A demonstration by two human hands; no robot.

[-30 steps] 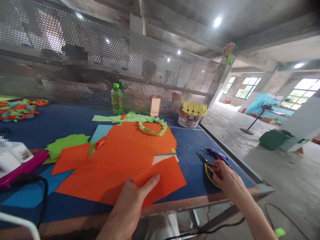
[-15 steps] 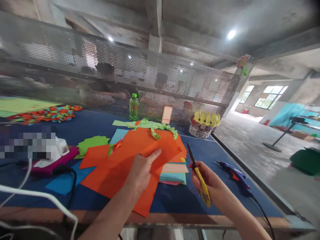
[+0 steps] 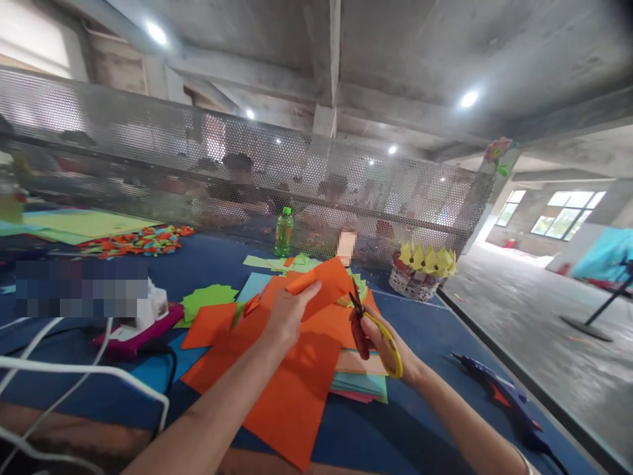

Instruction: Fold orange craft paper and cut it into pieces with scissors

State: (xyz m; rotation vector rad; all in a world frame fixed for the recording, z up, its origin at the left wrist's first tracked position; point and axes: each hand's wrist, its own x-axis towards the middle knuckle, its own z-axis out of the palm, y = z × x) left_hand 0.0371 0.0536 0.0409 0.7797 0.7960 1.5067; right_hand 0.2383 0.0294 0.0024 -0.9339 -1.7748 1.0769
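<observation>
My left hand [image 3: 289, 313] is closed on a folded piece of orange paper [image 3: 324, 285], thumb on top, raised over the pile. In my right hand [image 3: 378, 340] is a pair of scissors [image 3: 390, 346] with yellow handles and dark blades, the blades slightly parted at the right edge of the held paper. Whether they touch the paper I cannot tell. Large orange sheets [image 3: 281, 402] lie under both hands, partly covering a stack of coloured paper [image 3: 361, 382]. Cut light-green paper strips [image 3: 359, 290] show behind the held piece.
A blue glue gun [image 3: 499, 389] lies at the right. Behind stand a green bottle [image 3: 283, 234] and a white basket [image 3: 410, 284] with yellow paper points. To the left are green paper [image 3: 208, 302], a magenta power strip [image 3: 141, 333], white cables [image 3: 89, 369] and colourful paper scraps [image 3: 143, 242].
My right hand has brought the scissors up and left to the orange paper, and their blades have parted. My left hand keeps its hold. The camera view has shifted.
</observation>
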